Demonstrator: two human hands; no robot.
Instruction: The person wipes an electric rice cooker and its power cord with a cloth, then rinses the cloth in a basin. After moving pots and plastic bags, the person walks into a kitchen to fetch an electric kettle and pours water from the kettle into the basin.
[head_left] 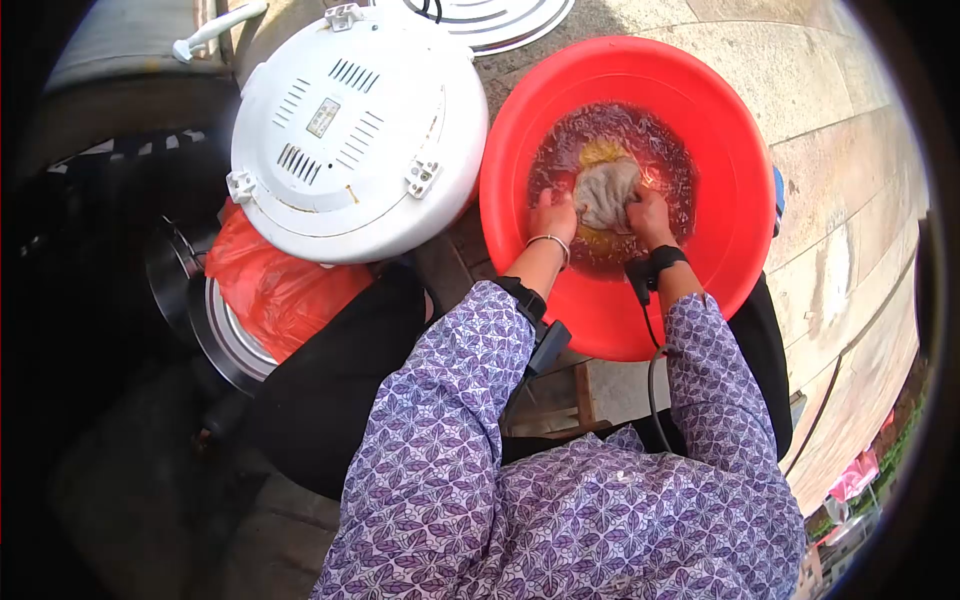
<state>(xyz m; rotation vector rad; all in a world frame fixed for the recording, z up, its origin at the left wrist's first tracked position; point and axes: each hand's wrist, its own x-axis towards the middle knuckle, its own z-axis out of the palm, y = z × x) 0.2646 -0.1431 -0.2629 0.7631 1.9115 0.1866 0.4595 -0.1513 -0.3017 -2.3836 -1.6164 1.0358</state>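
A greyish wet cloth (604,196) is bunched up in the murky water of a red plastic basin (640,325). My left hand (553,217) is at the cloth's left edge, fingers closed on it and partly in the water. On the other side, my right hand (648,215) pinches the cloth's right edge. Something yellow (603,153) shows in the water just beyond the cloth; I cannot tell what it is. Both wrists wear black straps, and a cable runs from the right one.
Left of the basin, a white round appliance (355,135) lies with its vented underside up. Below it sit an orange-red plastic bag (285,290) and metal pans (205,330). A silvery round lid or tray (510,22) lies behind. Stone paving (820,170) extends to the right.
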